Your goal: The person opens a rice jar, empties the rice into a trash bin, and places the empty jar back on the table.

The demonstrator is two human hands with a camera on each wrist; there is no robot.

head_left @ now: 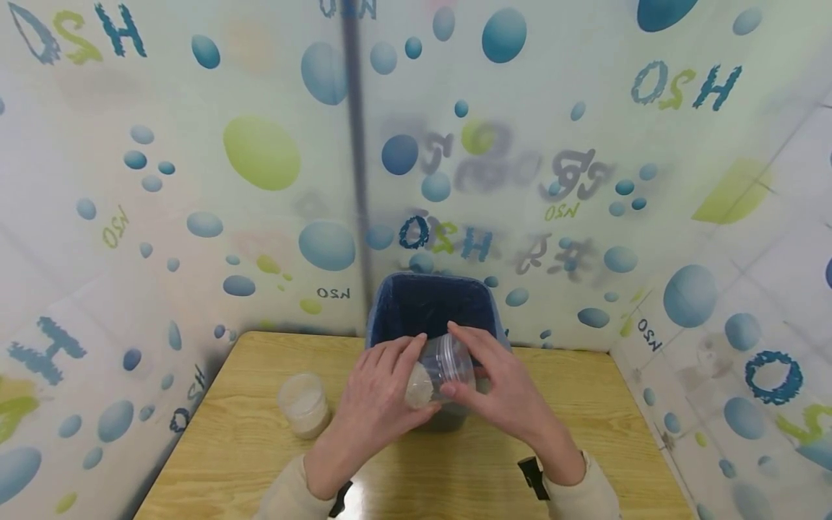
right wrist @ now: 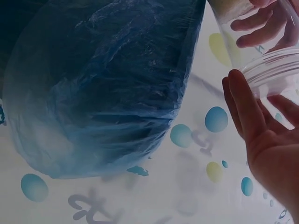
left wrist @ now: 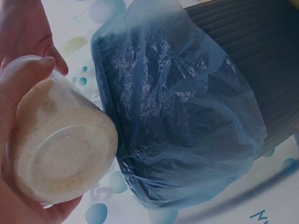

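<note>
A clear plastic jar [head_left: 429,372] lies tilted on its side between my two hands, in front of the bin's opening. Pale grainy stuff fills the base end, which faces the left wrist view. My left hand [head_left: 380,386] grips the jar's body [left wrist: 65,158], thumb along its side. With thumb and fingers, my right hand [head_left: 503,383] holds the clear ringed end [right wrist: 275,70] of the same jar. I cannot tell whether a lid is on that end. Behind the hands stands a dark bin [left wrist: 275,60] lined with a blue plastic bag [left wrist: 187,116].
A second clear jar [head_left: 304,406] with whitish contents stands on the wooden table [head_left: 221,448], left of my left hand. A pale curtain [head_left: 260,238] printed with blue and green spots hangs behind and at both sides of the table.
</note>
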